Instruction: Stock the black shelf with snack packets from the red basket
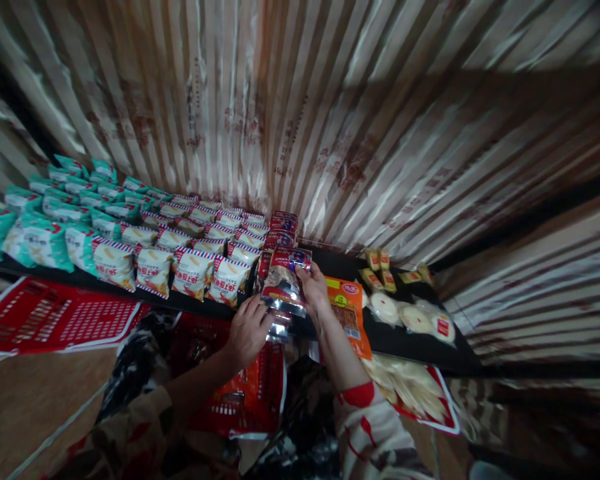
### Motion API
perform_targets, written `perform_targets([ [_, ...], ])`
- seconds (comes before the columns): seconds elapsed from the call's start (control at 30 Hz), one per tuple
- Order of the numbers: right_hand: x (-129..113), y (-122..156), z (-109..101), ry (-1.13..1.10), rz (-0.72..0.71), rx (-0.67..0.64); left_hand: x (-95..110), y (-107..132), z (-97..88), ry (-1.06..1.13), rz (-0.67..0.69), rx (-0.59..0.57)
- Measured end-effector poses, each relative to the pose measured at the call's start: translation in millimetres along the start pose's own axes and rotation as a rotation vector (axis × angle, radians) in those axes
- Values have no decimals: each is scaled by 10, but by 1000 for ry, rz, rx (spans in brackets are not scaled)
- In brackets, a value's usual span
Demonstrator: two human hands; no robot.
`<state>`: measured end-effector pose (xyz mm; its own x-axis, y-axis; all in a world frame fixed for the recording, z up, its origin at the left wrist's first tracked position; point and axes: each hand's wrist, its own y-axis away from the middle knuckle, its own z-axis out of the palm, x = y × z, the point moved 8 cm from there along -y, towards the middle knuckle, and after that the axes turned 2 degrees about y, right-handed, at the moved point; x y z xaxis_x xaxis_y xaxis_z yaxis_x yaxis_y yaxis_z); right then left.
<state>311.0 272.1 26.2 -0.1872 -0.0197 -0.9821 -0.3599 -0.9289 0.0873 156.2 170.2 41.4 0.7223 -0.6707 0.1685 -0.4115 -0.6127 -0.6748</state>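
The right hand (314,287) gripped a red-and-silver packet (284,280) by its upper right edge, thumb and fingers closed on the wrapper and holding it upright over the near edge of the black shelf (420,350). The left hand (247,330) lay at the packet's lower left corner with its fingers curled against the silvery bottom, touching it; whether they actually pinched the wrapper could not be told. More silver wrapping showed just under the packet, between the two hands. Directly behind it, farther back on the shelf, ran a column of red packets (283,227) of the same kind. To the left of that column stood rows of striped white packets (193,270), and beyond these, at the far left, teal packets (45,240). Just right of the right hand's wrist an orange packet (349,313) lay flat, overhanging the shelf's near edge. Farther right lay round pale cakes (414,319) in clear wrap, with small yellow packets (377,265) behind them. Below the shelf, under the forearms, sat a red basket (275,390) holding orange bags; an empty-looking red crate (55,317) lay to the left, and a red tray of pale wafers (415,393) to the right. A corrugated wall (330,120) rose behind the shelf.
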Motion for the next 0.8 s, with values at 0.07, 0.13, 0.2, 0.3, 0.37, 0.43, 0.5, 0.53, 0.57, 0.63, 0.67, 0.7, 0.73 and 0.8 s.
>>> perform_targets([
  [0.07,51,-154,68,94,-4,-27,-16,26,31,6,-3,-12],
  [0.13,62,-271,105,202,-37,-37,-30,44,45,6,-3,-18],
  [0.2,22,-341,132,316,-99,-46,-41,54,53,-7,-7,-34],
  [0.3,-112,-360,177,541,-225,-50,-47,58,61,-36,-16,-56],
  [0.37,-215,-330,211,724,-298,-32,-43,58,63,-43,-20,-57],
  [0.43,-297,-285,253,876,-345,-14,-34,56,69,-42,-18,-56],
  [0.5,-357,-233,300,978,-386,2,-29,50,75,-41,-21,-57],
  [0.53,-378,-206,326,1014,-407,5,-27,46,76,-41,-21,-60],
  [0.57,-392,-180,352,1044,-428,7,-25,40,75,-41,-22,-61],
  [0.63,-395,-137,398,1105,-458,5,-20,27,62,-43,-22,-56],
  [0.67,-384,-120,417,1143,-463,2,-16,21,53,-44,-19,-52],
  [0.7,-367,-107,430,1188,-461,0,-13,17,42,-44,-16,-45],
  [0.73,-349,-95,440,1234,-458,0,-13,13,32,-44,-16,-39],
  [0.8,-322,-70,453,1311,-456,7,-16,12,23,-41,-18,-32],
])
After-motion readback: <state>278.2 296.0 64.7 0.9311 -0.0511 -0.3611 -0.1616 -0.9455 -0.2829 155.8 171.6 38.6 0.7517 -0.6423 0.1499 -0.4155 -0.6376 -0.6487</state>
